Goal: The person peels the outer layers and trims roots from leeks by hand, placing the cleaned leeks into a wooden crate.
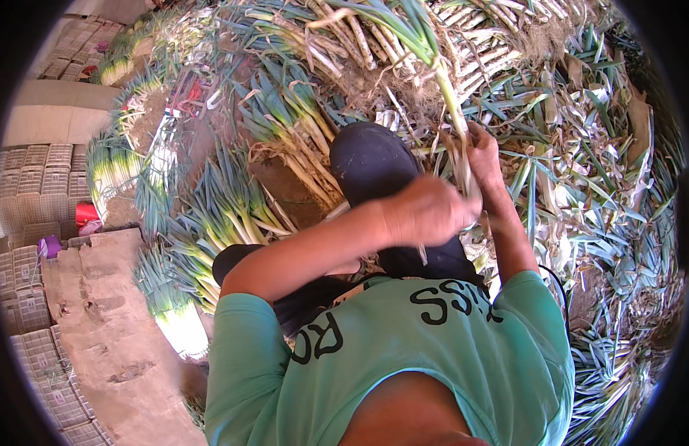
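Note:
A long green onion point(449, 95) slants upward in front of my knee, its green leaves at the top. My right hand point(482, 148) grips its pale shank from the right. My left hand point(433, 212), blurred by motion, crosses over my dark-trousered knee point(372, 159) with its fingers curled at the lower end of the onion. Pale, blurred strips of outer leaf point(461, 167) run down from the shank to those fingers. The root end is hidden by blur and the left hand. Below the left fist a thin leaf end pokes out.
Unpeeled onions with earthy roots point(344, 50) are heaped ahead. More lie left of my knee point(305, 145). Peeled onions point(180, 329) lie in white-ended bundles at the left. Stacked plastic crates point(40, 357) stand beyond flattened cardboard point(115, 345). Leaf scraps point(578, 167) cover the right.

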A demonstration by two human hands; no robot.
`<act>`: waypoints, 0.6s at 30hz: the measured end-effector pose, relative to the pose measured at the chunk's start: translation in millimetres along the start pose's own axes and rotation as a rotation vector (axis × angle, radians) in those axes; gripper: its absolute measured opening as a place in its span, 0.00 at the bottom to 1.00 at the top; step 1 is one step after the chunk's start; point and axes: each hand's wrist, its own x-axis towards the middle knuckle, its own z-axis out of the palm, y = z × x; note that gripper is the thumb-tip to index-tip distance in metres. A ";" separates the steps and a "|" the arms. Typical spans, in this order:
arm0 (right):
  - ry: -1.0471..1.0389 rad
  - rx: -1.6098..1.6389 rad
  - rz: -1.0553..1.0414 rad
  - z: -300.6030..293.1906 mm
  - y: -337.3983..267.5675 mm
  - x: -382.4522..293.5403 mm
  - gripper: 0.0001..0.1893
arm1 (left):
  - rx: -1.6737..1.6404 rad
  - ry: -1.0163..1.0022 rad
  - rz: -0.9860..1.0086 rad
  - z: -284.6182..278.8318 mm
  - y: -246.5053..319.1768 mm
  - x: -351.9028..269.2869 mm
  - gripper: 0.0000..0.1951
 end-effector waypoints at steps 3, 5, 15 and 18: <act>0.042 -0.284 -0.191 -9.9 16.1 -2.5 0.28 | -0.152 0.047 -0.054 -3.5 28.8 -12.4 0.06; 0.146 -0.342 -0.284 -11.5 27.5 -6.8 0.30 | -0.289 0.038 -0.211 -17.5 24.0 -14.3 0.08; -0.061 -0.439 -0.284 -2.9 -41.5 -48.9 0.21 | -0.711 0.626 -0.682 -115.2 -86.2 4.8 0.35; -0.176 -0.421 -0.490 20.3 -44.8 -56.8 0.20 | -1.122 0.982 -0.579 -110.1 -129.9 17.0 0.33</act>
